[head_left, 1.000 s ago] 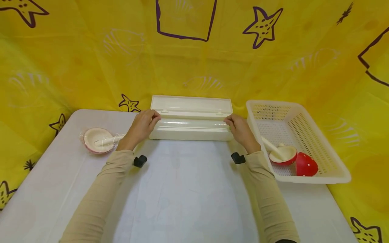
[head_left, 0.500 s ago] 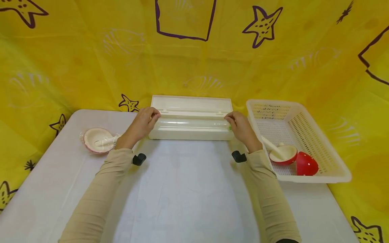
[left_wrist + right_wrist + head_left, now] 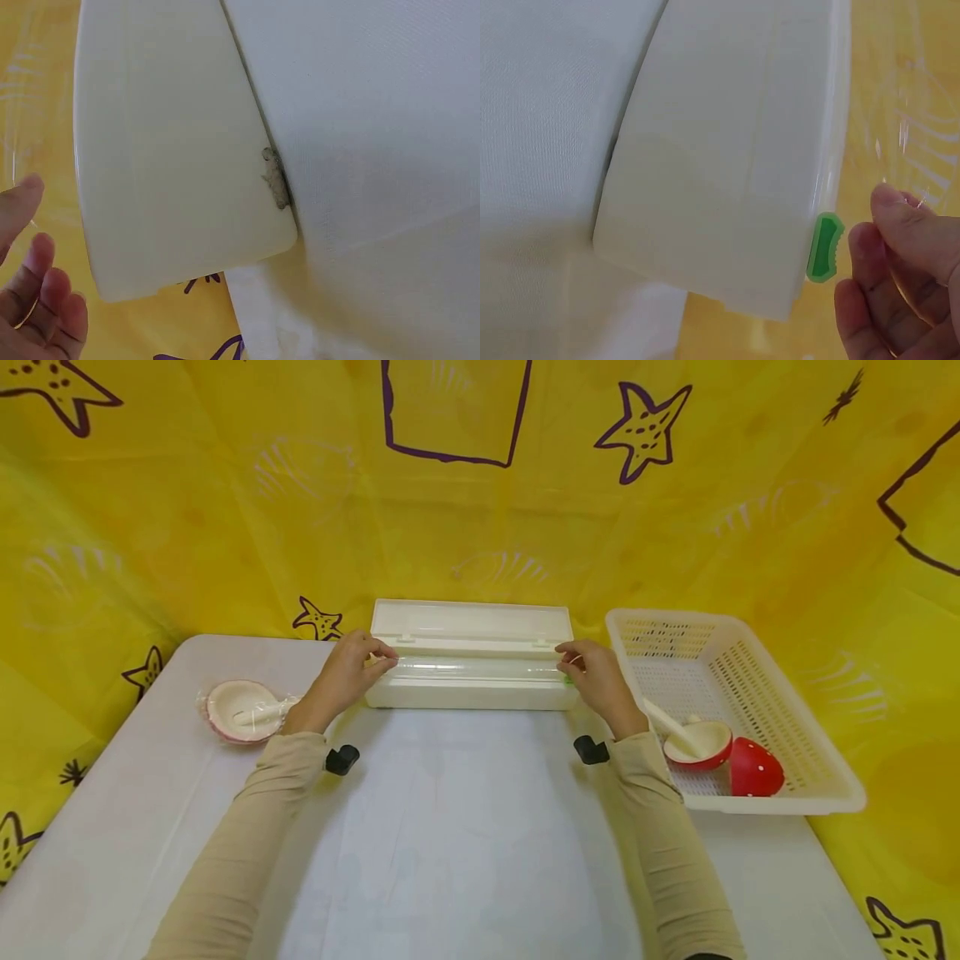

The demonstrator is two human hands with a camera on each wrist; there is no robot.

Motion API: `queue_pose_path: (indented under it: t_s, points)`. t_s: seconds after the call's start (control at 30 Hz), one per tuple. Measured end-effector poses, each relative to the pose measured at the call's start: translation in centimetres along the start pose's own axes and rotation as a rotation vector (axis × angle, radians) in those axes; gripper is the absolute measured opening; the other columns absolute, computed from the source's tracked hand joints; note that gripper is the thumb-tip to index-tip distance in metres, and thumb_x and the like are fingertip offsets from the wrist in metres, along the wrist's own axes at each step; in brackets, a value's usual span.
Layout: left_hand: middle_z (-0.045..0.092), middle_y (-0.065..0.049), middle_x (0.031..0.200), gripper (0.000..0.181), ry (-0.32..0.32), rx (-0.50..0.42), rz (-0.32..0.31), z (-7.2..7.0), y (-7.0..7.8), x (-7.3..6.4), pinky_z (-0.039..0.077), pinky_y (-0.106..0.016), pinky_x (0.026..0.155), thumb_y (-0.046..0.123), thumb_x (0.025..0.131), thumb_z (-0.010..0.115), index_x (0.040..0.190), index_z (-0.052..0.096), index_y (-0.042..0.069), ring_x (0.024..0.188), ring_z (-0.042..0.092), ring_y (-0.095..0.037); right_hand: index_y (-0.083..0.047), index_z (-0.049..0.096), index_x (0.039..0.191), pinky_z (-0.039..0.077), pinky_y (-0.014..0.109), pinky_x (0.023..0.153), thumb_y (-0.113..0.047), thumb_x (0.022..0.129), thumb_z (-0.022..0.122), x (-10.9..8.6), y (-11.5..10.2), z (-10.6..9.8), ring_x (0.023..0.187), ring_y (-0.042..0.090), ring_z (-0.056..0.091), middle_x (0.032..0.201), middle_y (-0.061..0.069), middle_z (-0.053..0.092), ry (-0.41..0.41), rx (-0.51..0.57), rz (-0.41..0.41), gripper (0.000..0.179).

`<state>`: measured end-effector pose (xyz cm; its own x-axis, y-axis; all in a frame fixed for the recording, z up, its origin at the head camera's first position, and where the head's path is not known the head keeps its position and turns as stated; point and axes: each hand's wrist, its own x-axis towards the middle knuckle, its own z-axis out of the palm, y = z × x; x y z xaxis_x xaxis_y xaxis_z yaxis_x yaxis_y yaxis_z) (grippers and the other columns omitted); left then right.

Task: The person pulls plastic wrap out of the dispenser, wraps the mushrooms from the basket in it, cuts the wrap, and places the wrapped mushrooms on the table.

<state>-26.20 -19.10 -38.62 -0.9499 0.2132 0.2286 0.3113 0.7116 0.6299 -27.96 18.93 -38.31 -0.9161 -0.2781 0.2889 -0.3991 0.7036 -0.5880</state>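
1. Left grip (image 3: 345, 678) pinches an edge of clear film (image 3: 904, 135) between thumb and finger.
2. Right grip (image 3: 600, 683) pinches the same film farther along, near a green slider (image 3: 825, 247) at the box's end.
3. Between both hands, the film spans above the long white box (image 3: 471, 697), which stands on the surface (image 3: 465, 835) with its lid (image 3: 471, 620) raised behind.
4. Film covers a bowl (image 3: 228, 700) to the left.
5. At right, a white basket (image 3: 757, 805) holds two red bowls (image 3: 757, 770), one with a white spoon (image 3: 675, 727).

Right hand (image 3: 599, 681): fingers more spread than before | left hand (image 3: 341, 679): fingers parted too — slightly, as far as visible
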Motion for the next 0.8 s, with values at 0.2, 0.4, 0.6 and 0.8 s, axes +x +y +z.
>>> queue_pose_path:
  t_s: [0.2, 0.4, 0.6, 0.8]
  points:
    - [0.073, -0.020, 0.106, 0.015, 0.041, -0.054, 0.014, 0.23, -0.31, -0.22, 0.051, -0.037, 0.081, 0.009, 0.093, 0.068, 0.103, 0.073, -0.002, 0.096, 0.065, -0.032, 0.005, 0.072, 0.104, 0.057, 0.047, 0.083, -0.006, 0.093, 0.066, -0.10, 0.20, -0.14, 0.090, 0.036, 0.070, 0.102, 0.023, 0.073, 0.028, 0.001, 0.013, 0.017]
    - [0.075, -0.019, 0.097, 0.015, 0.086, -0.048, 0.045, 0.42, -0.38, -0.30, 0.048, -0.022, 0.070, 0.008, 0.093, 0.068, 0.101, 0.075, -0.002, 0.085, 0.070, -0.028, 0.005, 0.073, 0.102, 0.057, 0.047, 0.083, -0.005, 0.093, 0.067, -0.21, 0.23, -0.14, 0.090, 0.035, 0.070, 0.101, 0.023, 0.074, 0.036, 0.007, -0.005, 0.015]
    - [0.075, -0.018, 0.095, 0.014, 0.111, -0.041, 0.065, 0.47, -0.21, -0.35, 0.047, -0.025, 0.069, 0.008, 0.093, 0.068, 0.099, 0.075, -0.002, 0.081, 0.068, -0.026, 0.005, 0.073, 0.103, 0.056, 0.047, 0.085, -0.004, 0.093, 0.066, -0.32, 0.05, -0.23, 0.093, 0.036, 0.070, 0.101, 0.023, 0.074, 0.046, 0.022, -0.010, 0.015]
    - [0.075, -0.018, 0.098, 0.014, 0.125, -0.046, 0.047, 0.33, 0.05, -0.49, 0.048, -0.034, 0.073, 0.009, 0.095, 0.066, 0.101, 0.074, -0.001, 0.086, 0.066, -0.029, 0.005, 0.073, 0.103, 0.055, 0.047, 0.086, -0.004, 0.093, 0.066, -0.39, -0.22, -0.47, 0.093, 0.035, 0.069, 0.100, 0.022, 0.074, 0.064, 0.018, -0.017, 0.015]
